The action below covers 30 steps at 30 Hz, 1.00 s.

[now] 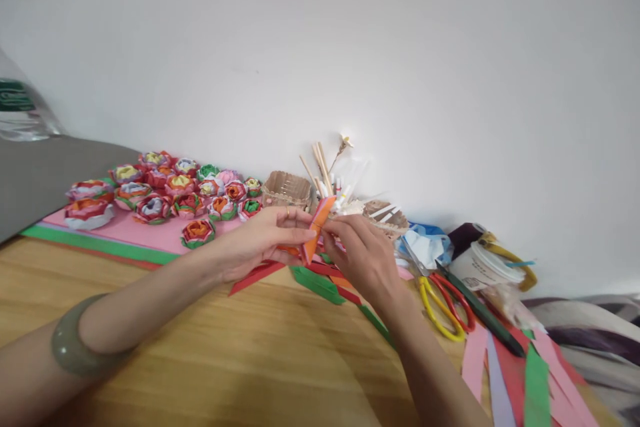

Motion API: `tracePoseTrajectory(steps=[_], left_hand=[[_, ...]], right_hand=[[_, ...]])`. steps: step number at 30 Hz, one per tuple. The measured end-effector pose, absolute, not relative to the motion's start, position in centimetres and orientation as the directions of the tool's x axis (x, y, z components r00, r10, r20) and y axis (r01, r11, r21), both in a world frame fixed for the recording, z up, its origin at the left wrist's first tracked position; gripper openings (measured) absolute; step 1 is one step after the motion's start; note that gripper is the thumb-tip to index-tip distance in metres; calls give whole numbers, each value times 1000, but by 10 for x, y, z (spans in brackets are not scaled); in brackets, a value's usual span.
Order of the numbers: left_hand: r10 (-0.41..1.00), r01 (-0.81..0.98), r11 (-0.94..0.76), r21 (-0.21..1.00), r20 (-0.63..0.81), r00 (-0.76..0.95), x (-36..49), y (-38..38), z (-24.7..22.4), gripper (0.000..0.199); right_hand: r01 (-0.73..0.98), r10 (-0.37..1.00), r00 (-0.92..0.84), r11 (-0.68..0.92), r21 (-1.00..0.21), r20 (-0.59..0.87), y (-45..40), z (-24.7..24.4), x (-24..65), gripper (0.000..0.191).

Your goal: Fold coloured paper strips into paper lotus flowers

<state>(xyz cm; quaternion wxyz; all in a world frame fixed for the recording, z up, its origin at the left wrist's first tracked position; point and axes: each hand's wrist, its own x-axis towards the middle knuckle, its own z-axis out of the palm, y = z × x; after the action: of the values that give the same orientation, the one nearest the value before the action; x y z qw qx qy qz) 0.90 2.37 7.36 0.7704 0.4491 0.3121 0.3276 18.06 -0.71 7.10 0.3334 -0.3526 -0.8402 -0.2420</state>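
centrally, two hands (pixel 363 250), one orange paper (pixel 317 230)

A small handicraft corner, it seemed: folded paper flowers (pixel 181 185) crowded the wooden table's (pixel 240 353) far left, scissors (pixel 433 277) and cut paper strips (pixel 537 383) the right.

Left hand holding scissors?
No, the left hand pinches a folded orange paper piece.
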Motion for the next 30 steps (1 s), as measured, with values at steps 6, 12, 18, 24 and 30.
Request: tracePoseTrajectory(steps=[6, 12, 18, 24, 30], left_hand=[[793, -225, 427, 876, -244, 558, 14, 26, 66, 8], [807, -205, 436, 876, -280, 520, 27, 20, 62, 6], [798, -227, 431, 873, -252, 547, 37, 18, 57, 8], [827, -280, 395, 875, -206, 523, 43, 17, 58, 10], [856, -302, 325, 896, -143, 497, 64, 22, 63, 18]], right_hand=[[964, 845, -143, 236, -120, 515, -24, 85, 245, 18], [860, 908, 403, -418, 291, 112, -66, 51, 334, 29], [883, 906, 423, -420, 210, 33, -83, 12, 354, 23], [796, 797, 598, -603, 52, 88, -88, 28, 363, 34], [642, 900, 436, -313, -700, -4, -110, 47, 331, 39]])
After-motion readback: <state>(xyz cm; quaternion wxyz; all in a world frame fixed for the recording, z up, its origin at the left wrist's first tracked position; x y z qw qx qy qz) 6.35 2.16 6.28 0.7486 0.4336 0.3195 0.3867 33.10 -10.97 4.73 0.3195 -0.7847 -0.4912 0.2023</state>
